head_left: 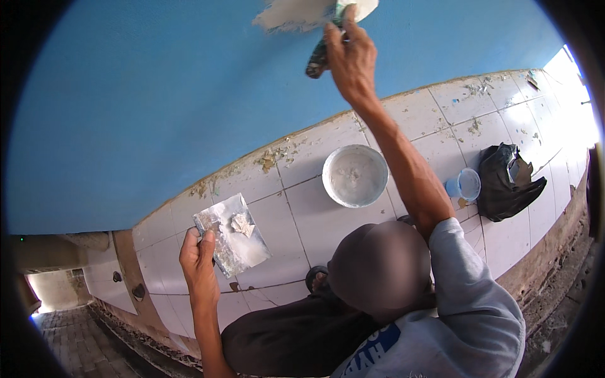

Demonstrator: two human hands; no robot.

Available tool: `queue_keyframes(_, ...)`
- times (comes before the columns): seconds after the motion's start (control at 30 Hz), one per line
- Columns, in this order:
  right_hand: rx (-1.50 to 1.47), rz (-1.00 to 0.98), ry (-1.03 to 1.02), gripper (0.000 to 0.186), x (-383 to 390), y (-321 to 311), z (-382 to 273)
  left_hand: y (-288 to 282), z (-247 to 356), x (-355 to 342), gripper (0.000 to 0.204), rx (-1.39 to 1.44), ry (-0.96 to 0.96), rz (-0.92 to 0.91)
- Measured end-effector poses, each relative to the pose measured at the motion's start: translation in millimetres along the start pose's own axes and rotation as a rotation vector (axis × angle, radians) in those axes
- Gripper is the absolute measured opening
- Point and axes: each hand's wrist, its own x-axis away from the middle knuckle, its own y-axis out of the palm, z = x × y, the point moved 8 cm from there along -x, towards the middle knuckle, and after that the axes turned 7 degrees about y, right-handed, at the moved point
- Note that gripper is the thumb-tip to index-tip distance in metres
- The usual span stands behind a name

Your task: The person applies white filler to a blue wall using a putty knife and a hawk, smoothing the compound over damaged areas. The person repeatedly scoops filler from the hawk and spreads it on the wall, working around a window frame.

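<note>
My left hand (199, 264) grips a flat metal plate (222, 249) by its edge, thumb on top. White paste is smeared over the plate, and a small lump of putty (242, 224) sits on it. High up against the blue wall (189, 107), my right hand (353, 60) is closed round the dark handle of a putty knife (318, 57). The knife's whitish blade is at a patch of white putty (296, 14) on the wall; the top of the picture cuts both off.
On the white tiled floor (315, 220) stands a round bucket (355, 176) of whitish paste. To its right are a blue translucent cup (467, 184) and a crumpled black plastic bag (509, 183). Paint flakes (271, 159) lie along the wall's foot. A paved strip (82, 340) runs at the lower left.
</note>
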Motion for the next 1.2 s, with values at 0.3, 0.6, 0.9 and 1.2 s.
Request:
queue_keyframes(0.3,0.104,-0.1,-0.078,0.075,49.8,86.7,-8.9,1.6,0.8,-1.3,0.024,0.041,0.004,-0.021)
queue_keyframes(0.6,0.311,-0.427,-0.332,0.07,133.1,99.6,16.7,2.3,10.0,1.2,0.022,0.005,0.044,-0.002)
queue_keyframes(0.9,0.242,0.116,-0.543,0.059,30.5,-11.8,-22.9,5.9,12.0,-1.1,0.022,0.028,0.065,-0.037)
queue_keyframes(1.2,0.11,-0.012,-0.111,0.065,24.0,23.2,36.9,13.2,18.6,1.3,0.012,0.052,0.035,0.01)
